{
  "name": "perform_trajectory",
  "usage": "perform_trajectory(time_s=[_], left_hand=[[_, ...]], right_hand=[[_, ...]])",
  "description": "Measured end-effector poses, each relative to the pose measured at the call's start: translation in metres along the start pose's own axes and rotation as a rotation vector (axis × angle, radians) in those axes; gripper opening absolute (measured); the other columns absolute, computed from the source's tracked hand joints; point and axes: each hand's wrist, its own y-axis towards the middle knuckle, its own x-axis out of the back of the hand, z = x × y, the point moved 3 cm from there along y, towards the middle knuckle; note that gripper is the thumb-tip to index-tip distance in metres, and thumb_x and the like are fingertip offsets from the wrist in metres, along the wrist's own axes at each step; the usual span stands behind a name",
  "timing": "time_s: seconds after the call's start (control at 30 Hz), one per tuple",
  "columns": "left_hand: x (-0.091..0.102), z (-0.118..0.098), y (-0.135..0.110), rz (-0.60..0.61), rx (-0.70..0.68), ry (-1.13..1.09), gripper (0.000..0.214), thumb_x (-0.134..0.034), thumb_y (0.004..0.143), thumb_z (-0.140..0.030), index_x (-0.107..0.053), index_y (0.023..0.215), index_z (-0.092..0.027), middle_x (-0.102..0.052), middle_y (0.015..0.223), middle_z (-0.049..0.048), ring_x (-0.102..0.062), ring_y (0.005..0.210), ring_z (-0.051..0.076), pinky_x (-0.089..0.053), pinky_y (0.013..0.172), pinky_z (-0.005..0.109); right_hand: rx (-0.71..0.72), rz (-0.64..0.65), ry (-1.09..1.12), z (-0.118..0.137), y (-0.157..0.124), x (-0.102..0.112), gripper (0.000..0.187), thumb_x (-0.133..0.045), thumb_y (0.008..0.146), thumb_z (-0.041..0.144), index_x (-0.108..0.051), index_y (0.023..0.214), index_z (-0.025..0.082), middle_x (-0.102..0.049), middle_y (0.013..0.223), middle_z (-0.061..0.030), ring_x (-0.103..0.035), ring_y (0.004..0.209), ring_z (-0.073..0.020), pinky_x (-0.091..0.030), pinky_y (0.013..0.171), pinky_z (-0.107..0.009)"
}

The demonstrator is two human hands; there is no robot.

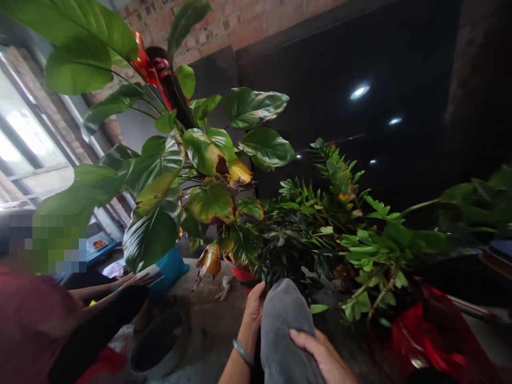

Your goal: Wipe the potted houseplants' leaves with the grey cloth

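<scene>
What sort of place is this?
Likely a plant corner inside a building, home or shop unclear: leafy plants, one in a red pot, near a bare brick wall.

Tall plant (210,200): at the floor's (208,330) far edge, left of low plants (364,245)
Panel (320,106): behind the plants
Bucket (176,354): floor's near left corner, right of co-worker (36,320)
Left hand (254,306), right hand (324,354): before the plants

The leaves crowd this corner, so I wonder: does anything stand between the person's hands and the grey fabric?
Nothing visible does. The right hand holds the grey fabric directly; the left hand is at its left edge, with part of its fingers hidden. The leafy plants stand beyond the fabric, not between.
</scene>
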Motion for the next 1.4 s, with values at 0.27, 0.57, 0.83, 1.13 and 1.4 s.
perform_trajectory(time_s=[0.27,0.57,0.83,1.13,1.4], left_hand=[[-0.006,-0.011,-0.028,-0.035,-0.079,0.045,0.043,-0.087,0.036,-0.045,-0.07,0.064,-0.017,-0.069,0.068,0.007,-0.056,0.059,0.018,-0.045,0.058,0.031],[-0.029,0.006,-0.096,0.308,0.228,0.034,0.062,-0.092,0.041,-0.047,-0.077,0.097,-0.026,-0.074,0.103,0.0073,-0.066,0.098,0.025,-0.048,0.088,0.034],[-0.061,0.012,-0.114,0.406,0.187,-0.037,0.064,-0.09,0.04,-0.022,-0.072,0.102,-0.017,-0.074,0.079,0.0048,-0.067,0.07,0.021,-0.051,0.067,0.03],[-0.037,-0.001,-0.11,0.36,0.217,-0.049,0.068,-0.087,0.046,-0.017,-0.068,0.111,-0.017,-0.076,0.089,0.0077,-0.071,0.09,0.031,-0.053,0.084,0.041],[-0.03,-0.016,-0.115,0.274,0.175,-0.069,0.068,-0.084,0.044,-0.016,-0.069,0.11,-0.016,-0.076,0.088,0.0081,-0.07,0.096,0.035,-0.052,0.09,0.045]], right_hand=[[0.253,-0.077,0.13,0.098,0.002,-0.02,0.037,-0.086,0.043,0.029,-0.069,0.074,0.017,-0.075,0.062,-0.0049,-0.073,0.076,-0.0313,-0.057,0.072,-0.04],[0.148,-0.179,-0.141,-0.012,0.015,0.041,0.032,-0.083,0.052,0.039,-0.073,0.074,0.018,-0.078,0.077,-0.0085,-0.071,0.093,-0.0342,-0.054,0.083,-0.04],[0.293,-0.033,-0.695,0.003,-0.001,0.056,0.056,-0.069,0.059,0.043,-0.072,0.108,0.016,-0.072,0.117,-0.0114,-0.058,0.118,-0.0373,-0.044,0.1,-0.042],[0.62,-0.609,-0.267,0.161,0.001,0.134,0.063,-0.062,0.065,0.046,-0.058,0.124,0.025,-0.072,0.067,-0.0053,-0.065,0.053,-0.0225,-0.047,0.045,-0.03],[0.604,-0.433,-0.43,0.179,0.068,0.107,0.035,-0.06,0.073,0.045,-0.074,0.098,0.026,-0.074,0.076,-0.0055,-0.061,0.052,-0.0197,-0.041,0.041,-0.028]])
